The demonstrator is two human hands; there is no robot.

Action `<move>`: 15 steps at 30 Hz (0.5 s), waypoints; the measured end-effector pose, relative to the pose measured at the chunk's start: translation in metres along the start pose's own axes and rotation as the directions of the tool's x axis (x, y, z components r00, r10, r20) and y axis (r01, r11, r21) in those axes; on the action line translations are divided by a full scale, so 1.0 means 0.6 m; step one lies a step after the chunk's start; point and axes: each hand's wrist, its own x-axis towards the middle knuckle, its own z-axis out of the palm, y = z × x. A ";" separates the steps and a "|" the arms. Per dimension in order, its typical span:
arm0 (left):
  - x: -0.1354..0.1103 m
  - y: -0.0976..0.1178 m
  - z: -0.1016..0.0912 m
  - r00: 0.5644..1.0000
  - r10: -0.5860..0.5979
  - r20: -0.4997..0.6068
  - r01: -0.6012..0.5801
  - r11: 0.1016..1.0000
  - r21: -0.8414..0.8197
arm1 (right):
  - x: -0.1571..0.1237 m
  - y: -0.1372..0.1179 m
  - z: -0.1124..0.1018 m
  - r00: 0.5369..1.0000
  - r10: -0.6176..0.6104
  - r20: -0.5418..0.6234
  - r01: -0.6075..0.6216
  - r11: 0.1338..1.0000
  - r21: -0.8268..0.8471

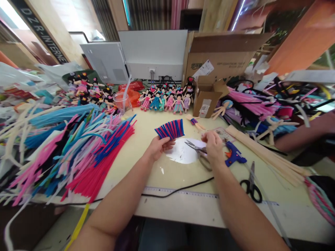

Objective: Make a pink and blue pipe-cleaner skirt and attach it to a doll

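Note:
My left hand [157, 146] is closed on a fanned bunch of short blue and pink pipe cleaners [170, 129], held just above the table. My right hand [213, 146] grips a pair of silver scissors [197, 150] whose blades are apart and point left toward the bunch. Under both lies a white round patch [183, 155] on the pale yellow table [167, 174]. A blue glue gun [234, 156] lies just right of my right hand.
A big heap of long pink, blue and white pipe cleaners [65, 153] fills the left. Small dolls [167, 99] stand in a row at the back beside a small cardboard box [208, 97]. Black scissors [251, 184], tan sticks [267, 153] and another person's arm [306, 134] are at right.

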 end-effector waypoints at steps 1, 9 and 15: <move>0.001 0.001 -0.002 1.000 0.009 -0.012 -0.009 1.000 -0.030 | -0.007 -0.008 0.002 1.000 0.011 0.025 -0.011 1.000 -0.011; 0.006 0.007 -0.011 0.992 0.006 -0.126 -0.025 0.989 -0.148 | 0.068 -0.177 -0.006 0.955 -0.298 -0.005 0.290 0.934 -0.207; 0.007 0.009 -0.013 0.988 0.000 -0.153 -0.034 0.975 -0.218 | 0.264 -0.217 -0.007 0.871 -0.491 0.026 0.374 0.627 -0.683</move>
